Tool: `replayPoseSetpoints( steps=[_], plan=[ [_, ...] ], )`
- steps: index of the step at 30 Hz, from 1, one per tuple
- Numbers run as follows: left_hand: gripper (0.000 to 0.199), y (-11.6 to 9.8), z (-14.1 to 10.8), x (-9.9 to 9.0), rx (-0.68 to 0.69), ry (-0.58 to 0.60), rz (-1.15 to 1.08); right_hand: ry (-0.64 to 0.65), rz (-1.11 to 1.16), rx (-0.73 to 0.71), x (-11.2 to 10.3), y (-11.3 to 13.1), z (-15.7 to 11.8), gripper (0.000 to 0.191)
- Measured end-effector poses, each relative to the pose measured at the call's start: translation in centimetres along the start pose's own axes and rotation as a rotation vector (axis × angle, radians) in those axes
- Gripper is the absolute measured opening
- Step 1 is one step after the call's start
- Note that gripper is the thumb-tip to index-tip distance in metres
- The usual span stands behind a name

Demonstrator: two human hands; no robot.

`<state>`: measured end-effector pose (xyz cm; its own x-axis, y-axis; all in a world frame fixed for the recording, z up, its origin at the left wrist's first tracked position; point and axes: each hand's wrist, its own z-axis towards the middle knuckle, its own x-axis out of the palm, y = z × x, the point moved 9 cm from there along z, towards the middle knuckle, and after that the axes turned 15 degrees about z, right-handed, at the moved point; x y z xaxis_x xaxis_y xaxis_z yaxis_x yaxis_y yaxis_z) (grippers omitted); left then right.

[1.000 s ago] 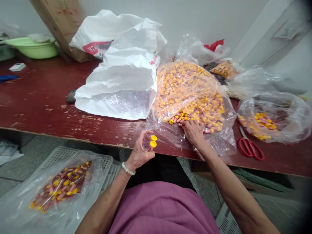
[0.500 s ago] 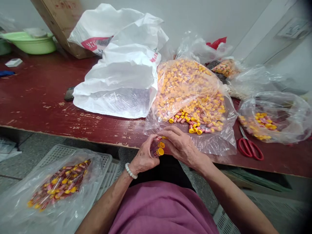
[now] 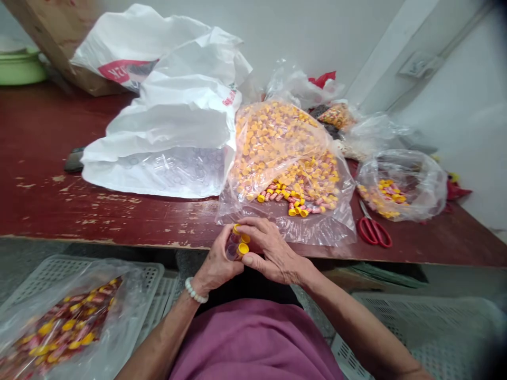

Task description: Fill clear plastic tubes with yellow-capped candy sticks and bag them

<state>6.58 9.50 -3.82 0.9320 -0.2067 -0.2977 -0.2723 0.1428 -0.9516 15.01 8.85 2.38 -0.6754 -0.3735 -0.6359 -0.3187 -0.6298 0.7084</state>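
My left hand (image 3: 219,264), with a pale bead bracelet on its wrist, is closed around a small bunch of clear tubes (image 3: 231,250). Yellow caps (image 3: 243,248) show at the end of the bunch facing right. On these caps press the curled fingers and thumb of my right hand (image 3: 273,252); its fingertips are partly hidden. Just beyond my hands, a clear plastic bag (image 3: 285,137) lies open on the table, full of small red-and-white pieces with yellow caps (image 3: 298,210). Left of it, a white sack (image 3: 166,116) holds loose clear tubes (image 3: 198,163).
Red-handled scissors (image 3: 373,231) lie on the red table (image 3: 47,206), near a smaller clear bag (image 3: 428,184) of yellow-capped pieces. At lower left, a filled plastic bag (image 3: 130,295) rests over a pale crate (image 3: 152,272). A green basin (image 3: 21,68) stands at far left.
The view has turned, so the table items appear further left. My right thumb has come down beside the yellow caps, and the clear tubes show more in my left hand.
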Motion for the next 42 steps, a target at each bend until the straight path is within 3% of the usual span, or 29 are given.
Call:
replayPoseSetpoints(
  steps=[1, 3, 5, 7, 10, 13, 16, 20, 24, 27, 29, 33, 38, 40, 42],
  plan=[
    [0.059, 0.5, 0.0, 0.2, -0.033, 0.027, -0.017, 0.019, -0.005, 0.014, -0.3, -0.7, -0.2, 0.048],
    [0.062, 1.8, -0.1, 0.5, -0.120, 0.077, -0.053, -0.083, -0.093, 0.093, -2.7, -3.2, -0.8, 0.042],
    [0.064, 3.0, -0.3, 0.3, -0.192, 0.086, -0.080, -0.272, -0.308, 0.272, -6.2, -7.0, -2.0, 0.036],
    [0.064, 3.6, -0.4, -0.2, -0.221, 0.055, -0.093, -0.333, -0.578, 0.471, -8.4, -10.8, -3.3, 0.034],
    [0.062, 3.2, -0.4, -0.5, -0.192, 0.015, -0.119, -0.234, -0.792, 0.572, -8.1, -14.4, -3.7, 0.030],
    [0.059, 2.1, -0.2, -0.6, -0.126, -0.014, -0.125, -0.216, -0.820, 0.570, -6.9, -15.6, -3.1, 0.024],
    [0.059, 1.6, 0.0, -0.7, -0.082, -0.026, -0.118, -0.310, -0.696, 0.527, -6.5, -14.7, -2.4, 0.024],
    [0.059, 1.7, 0.1, -0.5, -0.070, -0.010, -0.103, -0.409, -0.255, 0.267, -5.7, -9.0, -1.3, 0.025],
    [0.062, 1.3, 0.4, 0.2, -0.022, 0.025, -0.003, -0.151, -0.035, 0.025, -1.9, -1.5, 0.0, 0.028],
    [0.061, 0.7, 0.5, 0.4, 0.038, 0.009, 0.068, -0.022, -0.074, -0.061, 0.0, 1.2, 0.4, 0.036],
    [0.061, 0.6, 0.5, 0.3, 0.044, -0.005, 0.065, -0.063, -0.071, -0.078, -0.3, 1.3, 0.5, 0.039],
    [0.061, 1.0, 0.2, 0.2, -0.015, 0.019, 0.028, -0.278, -0.069, -0.034, -1.7, 0.5, 0.0, 0.034],
    [0.057, 1.1, 0.1, 0.0, -0.019, 0.007, 0.036, -0.095, -0.119, -0.034, 0.9, -0.1, -0.1, 0.042],
    [0.057, 1.7, 0.2, -0.1, -0.064, 0.012, -0.024, -0.095, -0.147, -0.003, -0.2, -1.8, -0.2, 0.041],
    [0.055, 2.2, 0.3, -0.7, -0.118, -0.005, -0.098, -0.212, -0.269, 0.097, -3.3, -4.8, -0.8, 0.035]
  ],
)
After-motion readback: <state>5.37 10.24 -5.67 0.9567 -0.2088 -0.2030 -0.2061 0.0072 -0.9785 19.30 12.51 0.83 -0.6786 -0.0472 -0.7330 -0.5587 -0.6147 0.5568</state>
